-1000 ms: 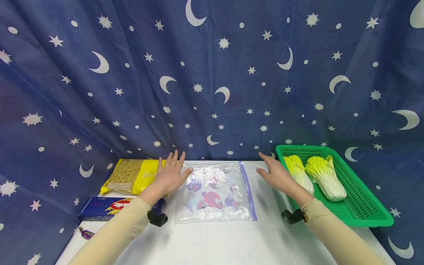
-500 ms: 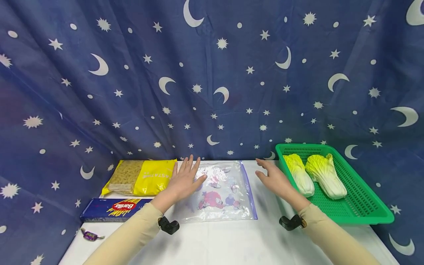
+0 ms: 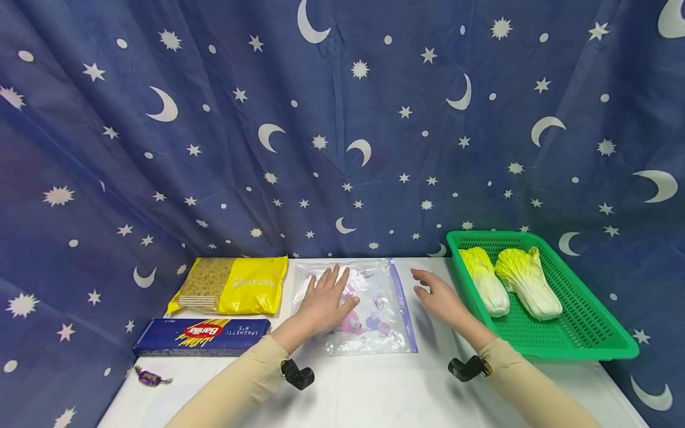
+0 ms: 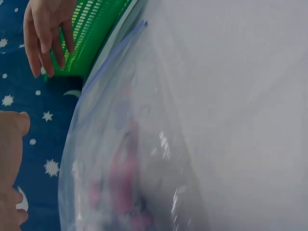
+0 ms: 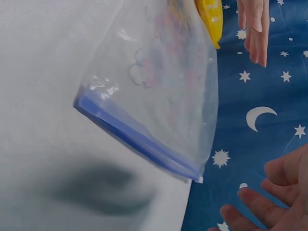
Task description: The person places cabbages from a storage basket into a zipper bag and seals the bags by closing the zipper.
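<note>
lower-centre bag (image 3: 377, 309) is looking floppy, best pinched along its purple edge (image 3: 408, 324); left hand (image 3: 323, 306) and right hand (image 3: 440, 302) are grasping nothing.

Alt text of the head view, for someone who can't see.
A person's left hand is spread above a clear zip bag on a white table; the right hand hovers between that bag and a green basket holding two cabbages. At left lie a pasta bag, blue spaghetti box and purple-wrapped sweet.
</note>
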`<state>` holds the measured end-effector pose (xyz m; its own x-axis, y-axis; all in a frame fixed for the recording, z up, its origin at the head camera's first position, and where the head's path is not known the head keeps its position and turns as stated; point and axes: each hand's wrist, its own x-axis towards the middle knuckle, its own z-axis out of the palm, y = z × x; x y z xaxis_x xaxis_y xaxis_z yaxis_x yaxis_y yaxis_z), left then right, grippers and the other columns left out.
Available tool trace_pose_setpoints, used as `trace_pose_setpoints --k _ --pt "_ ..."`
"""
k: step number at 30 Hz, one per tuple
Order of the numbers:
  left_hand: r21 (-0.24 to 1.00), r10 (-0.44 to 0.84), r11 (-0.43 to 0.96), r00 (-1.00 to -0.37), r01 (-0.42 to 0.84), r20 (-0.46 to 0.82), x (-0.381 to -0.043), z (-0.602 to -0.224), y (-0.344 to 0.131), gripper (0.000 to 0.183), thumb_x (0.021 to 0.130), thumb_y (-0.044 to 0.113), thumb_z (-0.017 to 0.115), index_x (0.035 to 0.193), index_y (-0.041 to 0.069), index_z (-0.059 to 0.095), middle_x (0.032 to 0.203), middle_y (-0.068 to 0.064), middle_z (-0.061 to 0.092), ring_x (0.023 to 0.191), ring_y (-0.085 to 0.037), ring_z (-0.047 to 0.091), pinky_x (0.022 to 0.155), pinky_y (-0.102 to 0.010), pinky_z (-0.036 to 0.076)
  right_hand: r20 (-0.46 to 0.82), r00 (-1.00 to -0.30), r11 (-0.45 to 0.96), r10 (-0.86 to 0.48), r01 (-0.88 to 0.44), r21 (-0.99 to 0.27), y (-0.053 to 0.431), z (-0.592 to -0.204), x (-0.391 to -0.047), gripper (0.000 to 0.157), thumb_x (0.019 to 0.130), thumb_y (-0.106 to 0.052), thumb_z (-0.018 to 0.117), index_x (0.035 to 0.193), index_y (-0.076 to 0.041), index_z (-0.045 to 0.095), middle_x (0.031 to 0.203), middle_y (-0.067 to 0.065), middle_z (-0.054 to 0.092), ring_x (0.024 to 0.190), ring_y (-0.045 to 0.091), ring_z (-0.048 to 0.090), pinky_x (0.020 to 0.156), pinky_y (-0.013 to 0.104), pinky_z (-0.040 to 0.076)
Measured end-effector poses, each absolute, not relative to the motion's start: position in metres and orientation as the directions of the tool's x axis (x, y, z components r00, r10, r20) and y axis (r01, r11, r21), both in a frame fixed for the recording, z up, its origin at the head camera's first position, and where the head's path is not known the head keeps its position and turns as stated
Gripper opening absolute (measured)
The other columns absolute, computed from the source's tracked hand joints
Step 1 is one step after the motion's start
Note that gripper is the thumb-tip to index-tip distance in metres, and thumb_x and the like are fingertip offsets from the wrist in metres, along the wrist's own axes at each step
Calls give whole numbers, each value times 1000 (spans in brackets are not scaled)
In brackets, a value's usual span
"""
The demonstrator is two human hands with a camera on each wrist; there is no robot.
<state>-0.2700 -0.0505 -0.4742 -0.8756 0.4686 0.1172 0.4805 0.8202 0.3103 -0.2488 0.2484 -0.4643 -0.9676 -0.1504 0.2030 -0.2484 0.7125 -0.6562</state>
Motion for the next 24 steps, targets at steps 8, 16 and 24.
trace_pose_setpoints --k 8,16,24 --pt "340 486 807 -870 483 83 -261 -485 -26 76 104 54 46 163 9 27 165 -18 28 151 -39 25 123 -57 18 162 -979 697 -122 -201 -688 247 -475 -245 43 102 -4 53 144 7 51 136 28 59 122 44 57 105 59 45" --pt "355 514 796 -857 490 33 -252 -489 1 76 103 52 50 161 7 31 164 -18 29 150 -37 27 122 -55 21 107 -990 657 -97 -145 -740 249 -486 -241 41 102 -1 50 141 10 52 132 29 61 122 44 58 103 57 47" --pt "323 485 820 -873 472 43 -250 -498 26 76 101 50 55 158 3 37 162 -18 35 148 -36 33 120 -54 26 43 -998 623 -42 -60 -780 250 -497 -238 39 102 -2 48 138 11 54 129 28 63 125 45 56 105 57 45"
